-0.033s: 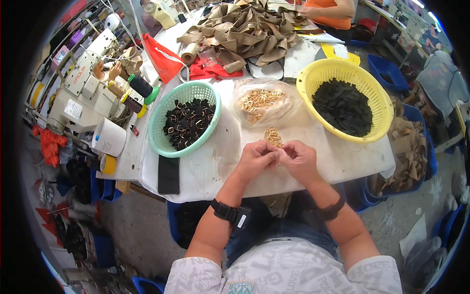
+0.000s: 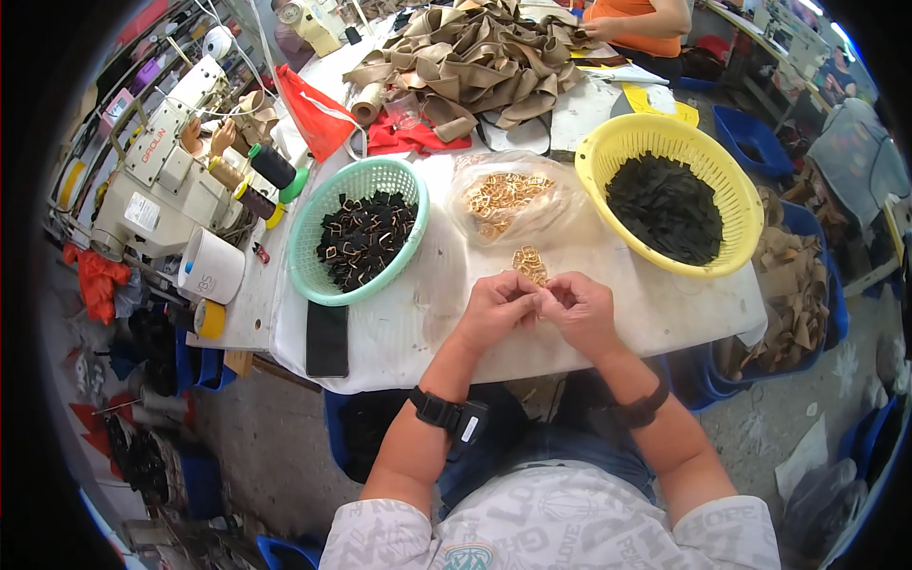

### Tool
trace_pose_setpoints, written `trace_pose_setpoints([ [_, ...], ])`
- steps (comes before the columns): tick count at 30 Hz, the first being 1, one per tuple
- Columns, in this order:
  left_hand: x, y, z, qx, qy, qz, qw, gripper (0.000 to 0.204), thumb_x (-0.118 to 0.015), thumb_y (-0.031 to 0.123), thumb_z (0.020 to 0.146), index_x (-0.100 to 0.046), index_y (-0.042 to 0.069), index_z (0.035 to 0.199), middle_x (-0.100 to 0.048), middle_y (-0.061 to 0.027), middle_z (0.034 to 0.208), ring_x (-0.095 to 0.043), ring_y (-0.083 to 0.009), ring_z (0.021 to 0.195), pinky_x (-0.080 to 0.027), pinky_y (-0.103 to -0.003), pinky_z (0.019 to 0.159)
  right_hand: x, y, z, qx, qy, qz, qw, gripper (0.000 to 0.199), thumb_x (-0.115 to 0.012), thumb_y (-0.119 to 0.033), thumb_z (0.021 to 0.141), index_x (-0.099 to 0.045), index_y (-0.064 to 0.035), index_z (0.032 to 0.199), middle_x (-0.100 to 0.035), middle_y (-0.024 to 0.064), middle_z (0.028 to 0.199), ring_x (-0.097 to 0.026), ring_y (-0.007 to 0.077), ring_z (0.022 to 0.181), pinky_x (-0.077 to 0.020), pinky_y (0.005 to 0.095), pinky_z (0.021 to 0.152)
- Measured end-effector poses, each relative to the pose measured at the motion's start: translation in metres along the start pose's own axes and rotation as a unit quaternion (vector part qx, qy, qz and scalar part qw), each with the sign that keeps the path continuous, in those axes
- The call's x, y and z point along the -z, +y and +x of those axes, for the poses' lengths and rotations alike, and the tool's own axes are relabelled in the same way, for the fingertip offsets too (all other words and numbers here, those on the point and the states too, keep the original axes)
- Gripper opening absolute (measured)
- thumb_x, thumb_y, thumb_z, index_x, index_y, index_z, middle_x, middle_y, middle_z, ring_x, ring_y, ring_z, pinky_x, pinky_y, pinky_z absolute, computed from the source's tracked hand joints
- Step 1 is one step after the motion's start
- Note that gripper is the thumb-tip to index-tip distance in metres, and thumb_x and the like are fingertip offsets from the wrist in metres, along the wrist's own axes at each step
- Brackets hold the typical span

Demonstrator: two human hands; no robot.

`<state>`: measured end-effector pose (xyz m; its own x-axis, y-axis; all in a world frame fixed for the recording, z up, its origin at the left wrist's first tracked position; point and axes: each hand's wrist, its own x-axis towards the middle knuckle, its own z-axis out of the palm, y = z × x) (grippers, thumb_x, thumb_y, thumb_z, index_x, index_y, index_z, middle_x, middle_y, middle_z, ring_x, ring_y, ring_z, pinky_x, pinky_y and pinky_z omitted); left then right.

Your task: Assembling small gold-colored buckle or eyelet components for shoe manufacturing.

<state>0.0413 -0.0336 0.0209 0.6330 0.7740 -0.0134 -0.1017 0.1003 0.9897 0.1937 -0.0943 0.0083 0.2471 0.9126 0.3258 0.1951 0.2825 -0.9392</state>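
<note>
My left hand (image 2: 496,309) and my right hand (image 2: 579,312) meet over the near part of the white table, fingertips pinched together. Whatever sits between the fingers is too small and hidden to name. Just beyond the fingertips lies a small heap of gold metal rings (image 2: 528,262). Behind it, a clear plastic bag (image 2: 456,204) holds many more gold rings (image 2: 503,198). To the left is a mint-green basket (image 2: 302,261) of black strap pieces with gold rings on them (image 2: 366,237). A yellow basket (image 2: 731,180) on the right contains plain black strips (image 2: 665,209).
A black phone (image 2: 327,340) lies at the table's front edge. Thread cones (image 2: 211,266) and a sewing machine (image 2: 152,195) stand left. Brown fabric pieces (image 2: 475,62) are piled at the back, near another person in orange (image 2: 638,27). Blue bins (image 2: 831,285) stand on the floor at right.
</note>
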Motion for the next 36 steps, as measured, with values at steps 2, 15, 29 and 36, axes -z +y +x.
trace_pose_setpoints([
  [2, 0.002, 0.001, 0.000, 0.016, 0.014, -0.020, 1.000, 0.007, -0.065, 0.008, 0.087, -0.063, 0.001, 0.087, -0.061, -0.0020, 0.069, -0.053, -0.0059, 0.054, -0.037, -0.019, 0.046, 0.001, 0.001, 0.002, -0.010, -0.034, 0.016, 0.999, 0.015, -0.070, -0.005, 0.079, -0.063, 0.0010, 0.091, -0.062, 0.0029, 0.075, -0.055, 0.0051, 0.061, -0.0464, 0.0210, 0.055],
  [15, 0.008, -0.002, 0.002, 0.054, 0.037, -0.125, 0.990, 0.004, -0.061, 0.008, 0.088, -0.059, 0.004, 0.089, -0.060, -0.0004, 0.070, -0.049, -0.0052, 0.049, -0.035, -0.018, 0.041, 0.008, -0.006, 0.003, -0.115, -0.074, 0.199, 0.970, 0.010, -0.055, -0.001, 0.090, -0.055, 0.0019, 0.100, -0.062, 0.0054, 0.085, -0.058, 0.0073, 0.066, -0.0474, 0.0208, 0.058],
  [29, 0.007, 0.001, 0.000, 0.051, 0.049, -0.120, 0.990, 0.005, -0.060, 0.007, 0.087, -0.056, 0.004, 0.085, -0.057, -0.0014, 0.066, -0.047, -0.0052, 0.046, -0.034, -0.019, 0.040, 0.002, 0.001, 0.000, -0.031, -0.087, 0.089, 0.992, 0.005, -0.054, -0.003, 0.092, -0.057, 0.0013, 0.095, -0.060, 0.0048, 0.078, -0.055, 0.0079, 0.062, -0.0451, 0.0220, 0.056],
  [36, 0.005, 0.001, 0.001, 0.047, 0.075, -0.116, 0.989, 0.006, -0.060, 0.005, 0.088, -0.056, 0.004, 0.083, -0.057, -0.0016, 0.063, -0.047, -0.0052, 0.044, -0.034, -0.020, 0.038, 0.002, 0.003, -0.002, -0.002, -0.085, 0.010, 0.996, 0.005, -0.056, -0.002, 0.089, -0.058, 0.0021, 0.090, -0.060, 0.0098, 0.072, -0.058, 0.0134, 0.061, -0.0466, 0.0271, 0.056],
])
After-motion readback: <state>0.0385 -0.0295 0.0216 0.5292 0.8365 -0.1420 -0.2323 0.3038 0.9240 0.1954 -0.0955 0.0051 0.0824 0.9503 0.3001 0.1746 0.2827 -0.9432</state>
